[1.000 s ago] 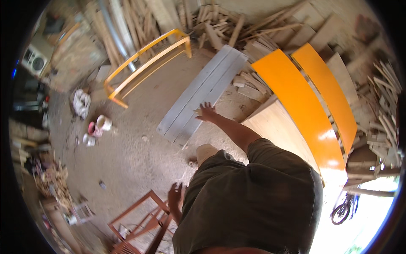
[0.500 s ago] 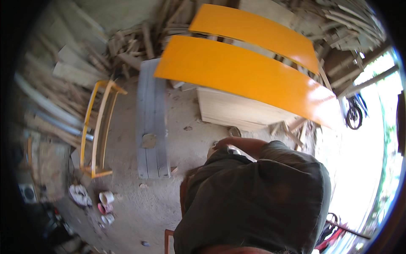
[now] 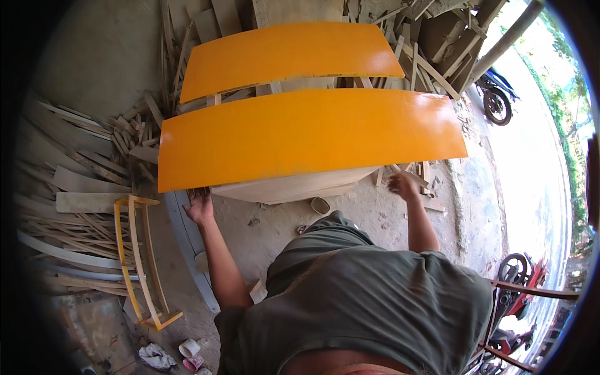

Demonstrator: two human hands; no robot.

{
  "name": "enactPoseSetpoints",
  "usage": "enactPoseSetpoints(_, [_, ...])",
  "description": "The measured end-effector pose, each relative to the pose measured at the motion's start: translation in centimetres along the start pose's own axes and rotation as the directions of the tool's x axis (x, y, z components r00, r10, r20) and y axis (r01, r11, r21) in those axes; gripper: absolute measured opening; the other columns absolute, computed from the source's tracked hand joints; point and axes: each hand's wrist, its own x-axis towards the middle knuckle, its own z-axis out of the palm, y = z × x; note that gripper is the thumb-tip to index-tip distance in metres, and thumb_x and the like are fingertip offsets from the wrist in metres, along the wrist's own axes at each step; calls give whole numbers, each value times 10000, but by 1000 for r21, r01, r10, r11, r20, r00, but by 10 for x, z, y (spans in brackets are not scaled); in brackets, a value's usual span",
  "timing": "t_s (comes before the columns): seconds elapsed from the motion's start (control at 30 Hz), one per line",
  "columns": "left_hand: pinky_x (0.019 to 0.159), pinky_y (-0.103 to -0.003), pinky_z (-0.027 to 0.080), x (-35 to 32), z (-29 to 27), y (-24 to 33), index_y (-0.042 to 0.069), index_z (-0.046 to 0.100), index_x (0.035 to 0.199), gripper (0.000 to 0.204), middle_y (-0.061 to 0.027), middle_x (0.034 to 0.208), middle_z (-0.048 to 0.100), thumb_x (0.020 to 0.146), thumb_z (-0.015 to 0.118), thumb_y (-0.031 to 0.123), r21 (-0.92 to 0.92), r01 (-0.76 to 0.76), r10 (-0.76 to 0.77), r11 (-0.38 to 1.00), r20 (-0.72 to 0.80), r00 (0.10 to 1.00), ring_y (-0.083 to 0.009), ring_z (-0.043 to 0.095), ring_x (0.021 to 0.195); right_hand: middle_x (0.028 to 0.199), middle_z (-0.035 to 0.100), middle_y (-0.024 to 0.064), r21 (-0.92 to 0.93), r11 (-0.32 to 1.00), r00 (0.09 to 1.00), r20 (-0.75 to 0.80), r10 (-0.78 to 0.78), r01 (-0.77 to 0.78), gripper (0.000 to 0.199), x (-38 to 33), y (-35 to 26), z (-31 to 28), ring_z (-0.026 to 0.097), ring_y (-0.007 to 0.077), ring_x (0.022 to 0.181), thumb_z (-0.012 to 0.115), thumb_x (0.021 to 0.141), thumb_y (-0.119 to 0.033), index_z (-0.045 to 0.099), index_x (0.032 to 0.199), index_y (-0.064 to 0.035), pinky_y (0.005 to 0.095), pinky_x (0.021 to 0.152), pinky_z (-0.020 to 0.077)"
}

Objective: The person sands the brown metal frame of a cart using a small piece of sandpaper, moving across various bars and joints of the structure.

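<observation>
The nearer of two long orange-painted boards (image 3: pixel 306 134) lies across in front of me, its surface glossy at the right end. Close to its near left corner is my left hand (image 3: pixel 200 207), fingers stretched out toward the edge with the tips partly hidden there; I cannot tell whether they touch it. Below the near edge, toward the right, my right hand (image 3: pixel 406 185) is raised with loosely parted fingers, slightly blurred, and nothing shows in it. The second orange board (image 3: pixel 287 56) lies parallel beyond the first, a narrow gap between them.
A pale wooden panel (image 3: pixel 287 187) sits under the nearer board. On the left are a grey plank (image 3: pixel 185 240), a yellow-edged wooden frame (image 3: pixel 139 262) and stacked scrap wood (image 3: pixel 87 231). A small round container (image 3: pixel 320 205) stands on the floor. Motorcycles (image 3: pixel 498 105) are at the right.
My view has turned, and the boards now lie more squarely before me. Both arms have spread out toward the nearer board; earlier one hand was close to my body and the other was hidden.
</observation>
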Motion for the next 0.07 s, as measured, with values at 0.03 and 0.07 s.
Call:
enactPoseSetpoints(0.03, [1144, -522, 289, 15, -4, 0, -10, 473, 1393, 869, -173, 1431, 497, 979, 187, 697, -59, 33, -27, 998, 98, 995, -360, 444, 1328, 786, 680, 134, 358, 914, 981, -27, -191, 188, 295, 12, -8, -20, 663, 282, 697, 539, 962, -277, 663, 963, -9, 418, 675, 555])
enactPoseSetpoints(0.07, [1125, -522, 304, 30, -8, 2, 1, 513, 1355, 819, -167, 1384, 537, 995, 195, 664, -100, 63, -43, 993, 198, 979, -346, 463, 1302, 985, 673, 95, 488, 817, 948, -85, -306, 307, 281, 18, -18, -9, 641, 274, 885, 566, 936, -284, 661, 1073, -59, 415, 785, 532])
